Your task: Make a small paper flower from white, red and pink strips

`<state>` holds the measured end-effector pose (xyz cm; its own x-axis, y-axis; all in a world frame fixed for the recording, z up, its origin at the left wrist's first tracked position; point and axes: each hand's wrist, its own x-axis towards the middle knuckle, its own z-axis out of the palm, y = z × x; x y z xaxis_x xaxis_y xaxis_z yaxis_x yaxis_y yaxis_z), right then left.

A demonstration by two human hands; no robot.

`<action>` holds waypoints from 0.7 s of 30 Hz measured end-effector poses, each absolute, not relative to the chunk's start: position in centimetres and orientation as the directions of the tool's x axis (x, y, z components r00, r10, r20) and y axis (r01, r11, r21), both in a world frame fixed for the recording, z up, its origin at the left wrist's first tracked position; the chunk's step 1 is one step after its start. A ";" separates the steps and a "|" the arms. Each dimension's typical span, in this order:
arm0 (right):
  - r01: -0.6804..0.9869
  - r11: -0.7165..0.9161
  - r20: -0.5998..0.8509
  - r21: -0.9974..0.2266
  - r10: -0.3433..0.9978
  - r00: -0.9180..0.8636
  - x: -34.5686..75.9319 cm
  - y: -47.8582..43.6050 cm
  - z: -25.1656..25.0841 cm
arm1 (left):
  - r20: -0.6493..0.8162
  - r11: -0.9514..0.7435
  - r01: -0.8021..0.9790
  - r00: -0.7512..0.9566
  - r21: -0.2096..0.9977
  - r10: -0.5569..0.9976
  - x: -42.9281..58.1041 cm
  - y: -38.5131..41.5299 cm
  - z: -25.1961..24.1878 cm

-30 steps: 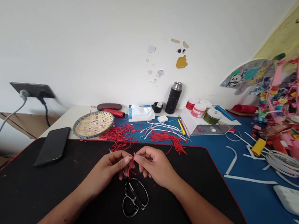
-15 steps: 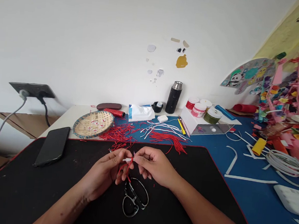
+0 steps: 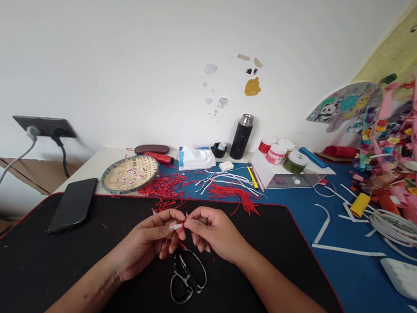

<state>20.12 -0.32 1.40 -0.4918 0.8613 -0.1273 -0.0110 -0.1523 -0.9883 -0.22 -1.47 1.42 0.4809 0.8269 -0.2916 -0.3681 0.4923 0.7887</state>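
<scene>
My left hand [image 3: 146, 241] is closed in a pinch on a short white cord [image 3: 175, 227]. A red cord [image 3: 182, 226] loops around the white one, and its loose ends hang below the fingertips. My right hand [image 3: 216, 232] is closed too, with thumb and forefinger pinched at the right side of the red loop; its fingertips hide how much cord they grip. Just beneath both hands lies a pair of scissors [image 3: 203, 279], handles toward me, on the black mat [image 3: 247, 296].
Behind the hands lie cut red cords [image 3: 234, 194], white cords [image 3: 224, 177] and a woven basket [image 3: 106, 182]. A phone [image 3: 75, 203] rests at left. Farther back stand a black flask [image 3: 242, 137], a yellow cutter [image 3: 253, 177] and lidded jars [image 3: 295, 161] on a white box.
The fingers of my left hand have shifted on the white cord, which now tilts slightly. The red loop sits closer against it, and its hanging ends show less. The scissors stay put.
</scene>
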 end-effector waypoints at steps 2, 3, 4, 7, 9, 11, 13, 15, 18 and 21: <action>-0.014 -0.155 -0.128 -0.988 0.861 -0.493 20.1 -0.3 1.4 | -0.286 0.485 -0.368 0.479 0.793 0.830 -0.3 -1.5 1.3; -0.013 -0.157 -0.130 -0.988 0.859 -0.495 20.1 -0.3 1.4 | -0.281 0.478 -0.364 0.477 0.799 0.833 -0.3 -1.5 1.2; -0.013 -0.158 -0.131 -0.987 0.858 -0.497 20.1 -0.3 1.3 | -0.277 0.469 -0.358 0.472 0.807 0.837 -0.4 -1.4 1.0; -0.008 -0.156 -0.131 -0.988 0.853 -0.506 20.1 -0.3 1.3 | -0.269 0.417 -0.303 0.428 0.857 0.863 -0.5 -1.3 0.8; -0.002 -0.153 -0.131 -0.988 0.848 -0.514 20.2 -0.3 1.2 | -0.255 0.354 -0.216 0.383 0.910 0.888 -0.5 -1.1 0.7; 0.008 -0.156 -0.137 -0.988 0.841 -0.524 20.2 -0.3 1.1 | -0.230 0.281 -0.099 0.356 0.954 0.906 -0.5 -0.8 0.7; 0.017 -0.164 -0.148 -0.986 0.837 -0.526 20.2 -0.3 1.1 | -0.206 0.226 -0.015 0.359 0.974 0.911 -0.5 -0.7 0.9; 0.027 -0.166 -0.155 -0.986 0.841 -0.518 20.2 -0.3 1.1 | -0.194 0.214 -0.013 0.370 0.977 0.908 -0.5 -0.6 0.9; 0.055 -0.143 -0.151 -0.988 0.856 -0.495 20.1 -0.2 0.9 | -0.203 0.260 -0.110 0.372 0.959 0.906 -0.5 -0.7 0.9; 0.097 -0.111 -0.144 -0.989 0.865 -0.480 20.1 -0.2 0.4 | -0.200 0.273 -0.146 0.383 0.951 0.902 -0.5 -0.9 0.7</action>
